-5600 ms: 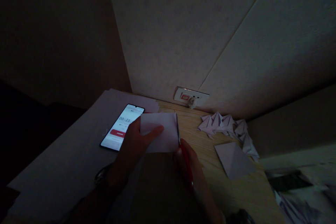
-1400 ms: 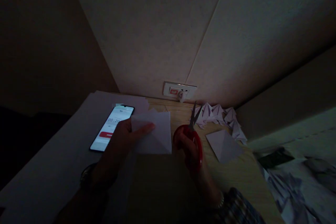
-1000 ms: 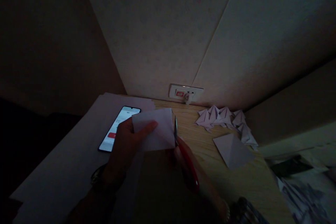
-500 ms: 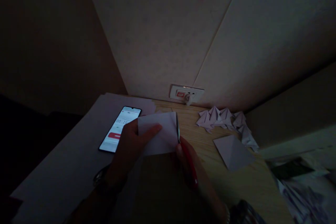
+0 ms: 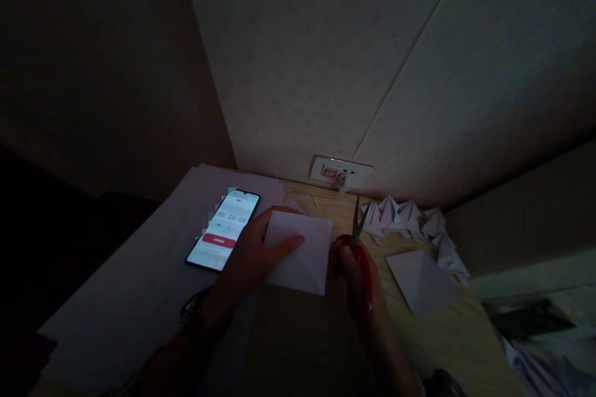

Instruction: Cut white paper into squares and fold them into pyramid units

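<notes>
A square of white paper (image 5: 307,267) is pinched in my left hand (image 5: 261,251), with the thumb lying flat across its front. To its right, my right hand (image 5: 356,279) grips red-handled scissors (image 5: 365,279). The blades point up and stand slightly apart, clear of the paper. Just left of my left hand, a phone (image 5: 223,242) with a lit timer screen lies on a stack of white sheets (image 5: 139,279). Beyond my right hand rests a creased paper square (image 5: 421,282).
Several folded paper pieces (image 5: 405,220) stand in a curved row at the back right of the wooden table (image 5: 465,341). A wall socket (image 5: 339,172) with a plug sits low on the wall behind. Crumpled white material (image 5: 549,366) lies past the table's right edge.
The scissors have come away to the right from the paper's right edge, and their blades now show apart. My left hand still holds the paper. The whole view has shifted slightly.
</notes>
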Demonstrator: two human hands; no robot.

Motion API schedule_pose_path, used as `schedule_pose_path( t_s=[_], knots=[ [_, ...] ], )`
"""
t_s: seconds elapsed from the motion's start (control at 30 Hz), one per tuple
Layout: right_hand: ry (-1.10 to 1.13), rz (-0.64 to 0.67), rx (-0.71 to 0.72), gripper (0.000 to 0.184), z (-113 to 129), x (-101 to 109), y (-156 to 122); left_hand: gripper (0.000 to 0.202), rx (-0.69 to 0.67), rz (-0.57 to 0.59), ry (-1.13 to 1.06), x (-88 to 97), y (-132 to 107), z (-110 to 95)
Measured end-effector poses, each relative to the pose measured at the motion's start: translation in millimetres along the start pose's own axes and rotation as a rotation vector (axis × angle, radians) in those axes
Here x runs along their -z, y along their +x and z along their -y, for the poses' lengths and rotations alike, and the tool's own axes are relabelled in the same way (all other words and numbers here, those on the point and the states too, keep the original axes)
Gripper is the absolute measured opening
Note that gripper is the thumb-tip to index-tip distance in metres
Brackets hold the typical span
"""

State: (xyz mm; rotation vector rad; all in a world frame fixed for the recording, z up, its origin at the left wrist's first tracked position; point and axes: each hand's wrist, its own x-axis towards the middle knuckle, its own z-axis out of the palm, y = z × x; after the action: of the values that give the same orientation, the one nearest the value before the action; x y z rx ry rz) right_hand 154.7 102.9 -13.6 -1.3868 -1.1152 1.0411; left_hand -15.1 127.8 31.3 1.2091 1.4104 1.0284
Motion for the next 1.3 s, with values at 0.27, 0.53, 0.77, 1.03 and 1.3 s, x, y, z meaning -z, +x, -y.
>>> schedule_pose_path(
  t_s=[0.27, 0.53, 0.77, 1.03, 1.3],
  knots=[
    [-0.399, -0.227, 0.06, 0.042, -18, 33, 21, 0.03, -0.057, 0.112, 0.111, 2.3, 1, 4],
    [-0.704, -0.183, 0.242, 0.035, -21, 29, 17, 0.031, -0.03, 0.109, 0.056, 1.8, 3, 4],
    [-0.777, -0.177, 0.234, 0.037, -17, 27, 14, 0.033, -0.032, 0.107, 0.053, 2.4, 4, 7],
    [-0.8, -0.158, 0.279, 0.03, -22, 30, 13, 0.025, -0.062, 0.087, 0.054, 1.3, 4, 7],
    [-1.003, -0.148, 0.254, 0.03, -18, 26, 12, 0.027, -0.082, 0.089, 0.06, 0.7, 8, 14]
  ],
)
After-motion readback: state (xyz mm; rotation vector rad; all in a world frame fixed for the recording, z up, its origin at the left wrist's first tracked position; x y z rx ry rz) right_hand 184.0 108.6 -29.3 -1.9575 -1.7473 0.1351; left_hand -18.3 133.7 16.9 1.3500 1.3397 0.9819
